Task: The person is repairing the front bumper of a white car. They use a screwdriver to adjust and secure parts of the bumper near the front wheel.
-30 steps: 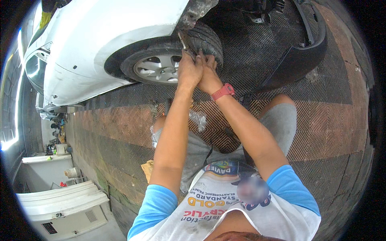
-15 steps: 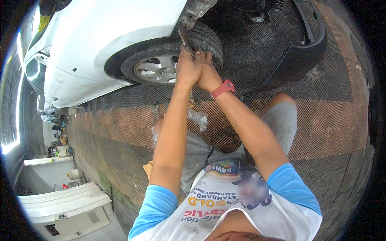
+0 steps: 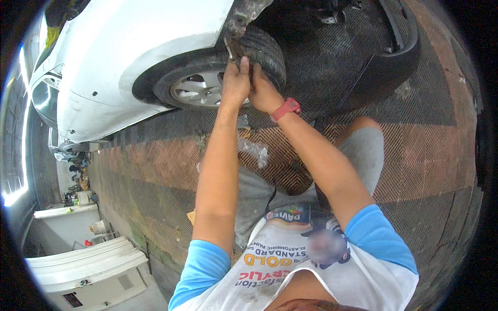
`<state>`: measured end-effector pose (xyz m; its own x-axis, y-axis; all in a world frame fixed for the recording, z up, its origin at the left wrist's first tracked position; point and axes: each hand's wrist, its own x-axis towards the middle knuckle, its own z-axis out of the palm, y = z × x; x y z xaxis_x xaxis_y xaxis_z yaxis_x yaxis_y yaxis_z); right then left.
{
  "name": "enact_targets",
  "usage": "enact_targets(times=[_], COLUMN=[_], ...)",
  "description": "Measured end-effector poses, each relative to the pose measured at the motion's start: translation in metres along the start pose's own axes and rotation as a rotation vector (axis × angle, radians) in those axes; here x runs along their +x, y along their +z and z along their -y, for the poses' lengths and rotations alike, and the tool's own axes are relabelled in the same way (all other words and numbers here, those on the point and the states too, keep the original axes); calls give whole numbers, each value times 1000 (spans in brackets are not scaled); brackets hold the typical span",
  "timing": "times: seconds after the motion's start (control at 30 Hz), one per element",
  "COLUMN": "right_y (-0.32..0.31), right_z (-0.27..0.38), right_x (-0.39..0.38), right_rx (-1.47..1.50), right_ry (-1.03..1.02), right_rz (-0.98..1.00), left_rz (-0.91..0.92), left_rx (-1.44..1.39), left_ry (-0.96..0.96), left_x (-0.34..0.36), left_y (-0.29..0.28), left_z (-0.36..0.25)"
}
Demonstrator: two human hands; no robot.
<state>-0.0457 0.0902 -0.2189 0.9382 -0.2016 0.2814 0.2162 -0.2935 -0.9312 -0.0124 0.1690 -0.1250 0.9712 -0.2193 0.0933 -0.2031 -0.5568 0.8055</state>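
Observation:
Both of my arms reach forward to the front wheel of a white car (image 3: 124, 57). My left hand (image 3: 236, 84) is closed at the lower end of a slim metal piece (image 3: 230, 50), which rises along the fender's edge in front of the tire (image 3: 263, 49). Its exact kind is unclear. Beside it, my right hand (image 3: 265, 93), below a red wristwatch (image 3: 286, 109), has its fingers curled in toward the left hand. Whatever the right fingers hold is hidden. A dark patch shows between the two hands. The silver wheel rim (image 3: 199, 88) lies just left of them.
A black bumper (image 3: 381, 78) rests on the floor to the right. Crumpled clear plastic (image 3: 254, 151) lies on the patterned mat (image 3: 415, 166) near my knees. White cabinets (image 3: 98, 280) stand at the lower left. The fender's exposed corner (image 3: 241, 18) overhangs the tire.
My hands have drawn slightly apart, and the left thumb now points up beside the metal piece. The whole view has shifted a little.

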Motion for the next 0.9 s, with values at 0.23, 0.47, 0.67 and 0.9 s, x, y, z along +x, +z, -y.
enact_targets(times=[0.23,0.47,0.67,0.9], right_y=[-6,-11,-8,-21], right_z=[-33,-47,-48,-61], right_x=[-28,-43,-84,-132], right_rx=[1336,1428,1377,830], right_ry=[525,547,642,621], right_rz=[102,-10,-16,-24], left_rz=[-62,88,73,-56], left_rx=[-27,119,-64,-566], left_ry=[71,31,-9,-244], left_x=[9,-18,-42,-102], left_y=[1,-8,10,39], left_z=[25,-28,12,51])
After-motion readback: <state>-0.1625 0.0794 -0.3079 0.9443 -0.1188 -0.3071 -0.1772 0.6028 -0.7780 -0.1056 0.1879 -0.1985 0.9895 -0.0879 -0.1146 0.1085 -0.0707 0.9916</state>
